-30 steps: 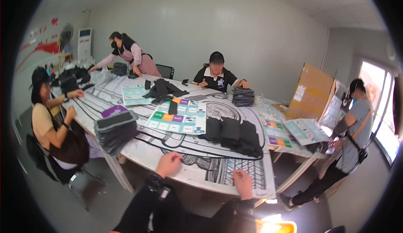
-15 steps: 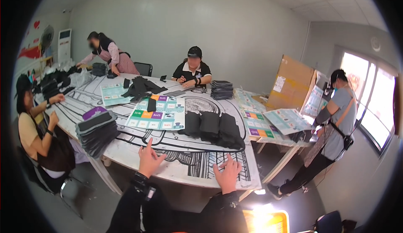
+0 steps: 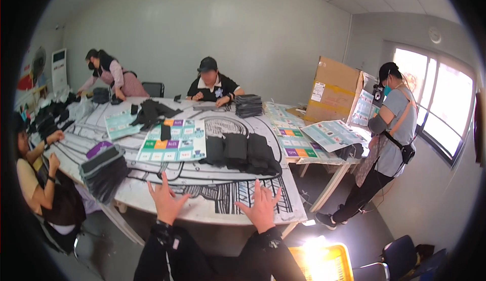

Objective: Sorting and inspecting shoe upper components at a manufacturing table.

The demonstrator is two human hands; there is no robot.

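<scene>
My left hand [image 3: 168,200] is over the near edge of a white table [image 3: 192,207] painted with bold black lines. Its fingers are spread and nothing is in it. To the right, my right hand [image 3: 260,207] is also open and bare, fingers pointing up and away over a striped part of the drawing. Beyond the hands lie several folded black cloth bundles [image 3: 235,147] side by side. A colourful printed sheet [image 3: 190,138] lies left of them, with a small black cloth piece [image 3: 165,132] on it.
A tall stack of dark cloth pieces [image 3: 104,174] stands at the left table edge, and another stack [image 3: 248,106] farther back. Co-workers sit or stand around. A cardboard box [image 3: 331,91] is on the right-hand table; a yellow basket [image 3: 347,261] is low at right.
The whole view has swung a little to the right, so the table and people appear farther left. Both my hands stay empty; their fingers are spread wider.
</scene>
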